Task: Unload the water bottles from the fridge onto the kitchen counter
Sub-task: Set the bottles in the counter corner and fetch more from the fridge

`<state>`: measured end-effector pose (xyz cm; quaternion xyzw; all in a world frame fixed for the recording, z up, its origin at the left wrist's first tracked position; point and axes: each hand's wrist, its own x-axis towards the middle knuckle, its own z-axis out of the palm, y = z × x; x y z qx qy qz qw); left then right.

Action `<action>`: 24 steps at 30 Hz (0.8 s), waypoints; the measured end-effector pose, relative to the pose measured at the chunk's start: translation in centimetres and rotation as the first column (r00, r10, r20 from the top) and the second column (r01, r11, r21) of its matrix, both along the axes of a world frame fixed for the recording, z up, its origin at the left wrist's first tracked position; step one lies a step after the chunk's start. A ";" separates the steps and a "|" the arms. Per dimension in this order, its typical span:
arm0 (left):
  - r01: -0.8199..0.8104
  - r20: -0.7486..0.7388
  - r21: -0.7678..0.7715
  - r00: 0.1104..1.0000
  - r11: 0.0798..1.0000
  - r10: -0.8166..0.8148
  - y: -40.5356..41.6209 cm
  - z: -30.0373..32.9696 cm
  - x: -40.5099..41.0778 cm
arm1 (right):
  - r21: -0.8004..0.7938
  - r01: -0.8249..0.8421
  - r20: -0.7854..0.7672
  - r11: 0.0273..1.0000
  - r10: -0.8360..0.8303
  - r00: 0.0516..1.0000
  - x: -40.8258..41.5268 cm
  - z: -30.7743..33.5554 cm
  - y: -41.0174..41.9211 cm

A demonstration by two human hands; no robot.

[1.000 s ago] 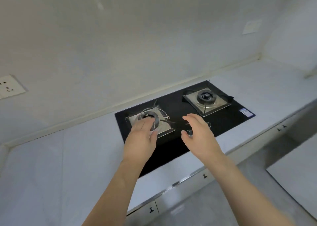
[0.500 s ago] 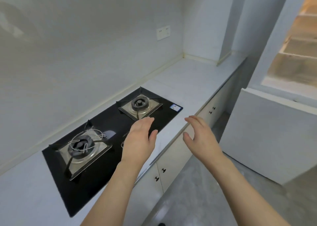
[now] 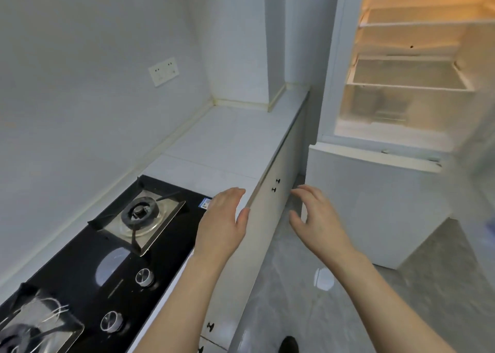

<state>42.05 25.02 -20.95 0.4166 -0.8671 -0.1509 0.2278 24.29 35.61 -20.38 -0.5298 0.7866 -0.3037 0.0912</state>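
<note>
An open fridge [image 3: 401, 90] stands at the upper right, lit warm inside, with glass shelves and a clear drawer showing. I see no water bottles on its visible shelves or on the white kitchen counter [image 3: 230, 141]. My left hand [image 3: 223, 221] hovers over the counter's front edge beside the hob, fingers apart and holding nothing. My right hand [image 3: 316, 218] is out over the floor in front of the cabinets, fingers spread and curved, also holding nothing. Both hands are well short of the fridge.
A black gas hob [image 3: 112, 259] with two burners and two knobs fills the lower left of the counter. White cabinet doors [image 3: 270, 210] with small black handles run below. The fridge's closed lower door [image 3: 375, 205] juts out at right. A wall socket [image 3: 163, 70] sits above the counter.
The view has swung right from the hob toward the fridge, which now shows its lit interior. Both hands stayed raised and open in front of me.
</note>
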 end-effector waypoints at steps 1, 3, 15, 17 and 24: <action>0.016 -0.008 0.012 1.000 1.000 -0.016 -1.1 -0.1 -1.7 | 0.011 0.015 -0.002 1.000 -0.015 1.000 -1.4 0.1 -0.7; 0.048 -0.027 0.027 0.999 0.999 -0.047 -2.8 -0.1 -4.7 | 0.022 0.047 -0.012 0.999 -0.046 0.999 -3.7 0.3 -1.7; 0.252 -0.010 0.065 0.968 0.966 -0.252 -2.9 0.4 -20.6 | -0.013 0.326 0.005 0.945 -0.326 0.945 -17.3 0.1 2.7; 0.274 -0.017 0.081 0.962 0.958 -0.273 -1.3 0.6 -22.8 | -0.023 0.352 0.011 0.936 -0.352 0.936 -19.0 0.2 4.4; 0.336 -0.038 0.093 0.942 0.937 -0.334 3.7 0.4 -29.0 | -0.176 0.420 -0.036 0.891 -0.432 0.901 -23.2 0.3 9.7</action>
